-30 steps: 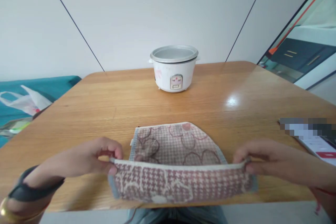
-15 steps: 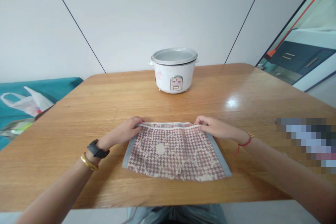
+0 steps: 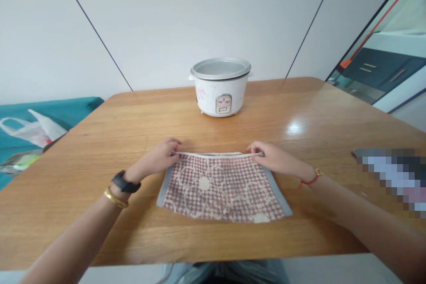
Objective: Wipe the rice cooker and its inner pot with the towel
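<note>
A pink-and-white houndstooth cloth (image 3: pixel 222 188) with grey side trim lies folded in half on the wooden table (image 3: pixel 100 151). My left hand (image 3: pixel 159 157) pinches the cloth's far left corner. My right hand (image 3: pixel 274 158) pinches the far right corner. Both hands hold the doubled far edge just above the tabletop. A black watch and a gold bangle sit on my left wrist; a red string and a thin bracelet are on my right wrist.
A white rice cooker (image 3: pixel 220 86) with a metal lid stands at the back middle of the table. A blurred flat item (image 3: pixel 392 173) lies at the right edge. A white plastic bag (image 3: pixel 31 131) rests on a teal surface to the left.
The near edge of the cloth was lifted and carried away from me onto the far edge, folding it in half. Both hands now sit at the far corners, shifted slightly farther back.
</note>
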Demonstrator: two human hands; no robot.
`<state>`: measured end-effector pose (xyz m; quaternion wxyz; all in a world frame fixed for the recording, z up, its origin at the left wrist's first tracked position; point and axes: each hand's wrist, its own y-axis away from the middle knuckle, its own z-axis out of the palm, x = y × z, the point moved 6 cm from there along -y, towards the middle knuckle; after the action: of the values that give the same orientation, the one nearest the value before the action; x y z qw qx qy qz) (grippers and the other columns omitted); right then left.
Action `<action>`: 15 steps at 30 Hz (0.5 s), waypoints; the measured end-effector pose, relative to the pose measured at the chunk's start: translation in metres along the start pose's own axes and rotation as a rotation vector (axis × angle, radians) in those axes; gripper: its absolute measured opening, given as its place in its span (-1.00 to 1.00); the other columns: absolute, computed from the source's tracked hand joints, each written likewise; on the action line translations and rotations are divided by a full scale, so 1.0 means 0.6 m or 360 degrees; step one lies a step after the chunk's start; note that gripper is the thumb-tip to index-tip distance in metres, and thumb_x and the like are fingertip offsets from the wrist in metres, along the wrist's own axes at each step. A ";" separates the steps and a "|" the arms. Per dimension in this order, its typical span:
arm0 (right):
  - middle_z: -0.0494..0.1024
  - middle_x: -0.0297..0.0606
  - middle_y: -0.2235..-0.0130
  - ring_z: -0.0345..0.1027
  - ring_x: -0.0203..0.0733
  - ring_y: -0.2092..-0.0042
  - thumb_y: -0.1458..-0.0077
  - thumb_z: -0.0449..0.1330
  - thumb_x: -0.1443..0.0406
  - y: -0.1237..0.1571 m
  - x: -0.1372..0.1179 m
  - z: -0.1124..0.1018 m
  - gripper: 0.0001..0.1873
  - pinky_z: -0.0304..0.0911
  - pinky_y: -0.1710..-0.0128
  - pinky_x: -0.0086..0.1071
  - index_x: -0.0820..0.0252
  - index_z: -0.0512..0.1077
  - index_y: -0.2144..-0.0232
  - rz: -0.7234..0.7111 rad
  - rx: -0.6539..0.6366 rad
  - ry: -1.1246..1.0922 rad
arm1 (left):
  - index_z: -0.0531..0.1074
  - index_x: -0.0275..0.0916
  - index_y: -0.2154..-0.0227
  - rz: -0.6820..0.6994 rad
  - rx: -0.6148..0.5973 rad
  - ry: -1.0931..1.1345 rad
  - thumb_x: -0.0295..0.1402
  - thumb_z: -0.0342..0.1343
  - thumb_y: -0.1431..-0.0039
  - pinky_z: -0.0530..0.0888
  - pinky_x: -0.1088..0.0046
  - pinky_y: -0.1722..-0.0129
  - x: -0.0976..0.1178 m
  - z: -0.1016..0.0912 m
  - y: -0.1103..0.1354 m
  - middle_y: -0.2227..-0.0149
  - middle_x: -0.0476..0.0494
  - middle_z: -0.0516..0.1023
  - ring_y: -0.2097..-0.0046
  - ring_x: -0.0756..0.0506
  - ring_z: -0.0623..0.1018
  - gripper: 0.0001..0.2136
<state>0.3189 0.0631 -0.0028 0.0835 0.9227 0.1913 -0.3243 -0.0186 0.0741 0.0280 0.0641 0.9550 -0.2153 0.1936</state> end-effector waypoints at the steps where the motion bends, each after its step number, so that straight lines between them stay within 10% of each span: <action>1: 0.51 -0.18 0.24 0.33 -0.13 0.21 -0.09 0.10 0.31 -0.011 0.002 0.007 -0.94 0.15 0.19 -0.31 0.13 0.27 0.42 -0.0004 0.0042 0.0182 | 0.37 -0.24 0.39 -0.0005 -0.0022 -0.0095 -0.36 -0.01 -0.10 0.43 0.21 0.00 -0.008 0.014 -0.015 0.07 -0.34 0.53 0.03 -0.26 0.52 -0.90; 15: 0.56 -0.23 0.28 0.39 -0.19 0.31 -0.04 0.28 0.20 -0.065 0.018 0.029 -0.64 0.19 0.35 -0.38 0.25 0.43 0.12 0.0019 -0.0502 0.0049 | 0.33 -0.20 0.41 0.0030 -0.0049 0.0101 -0.20 0.03 -0.18 0.39 0.33 0.27 -0.021 0.005 -0.015 0.35 -0.10 0.46 0.29 -0.12 0.45 -0.82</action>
<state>0.3008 0.0972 -0.0242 0.2263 0.9041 0.2357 -0.2754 -0.0240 0.0865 0.0199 0.0839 0.9452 -0.2252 0.2210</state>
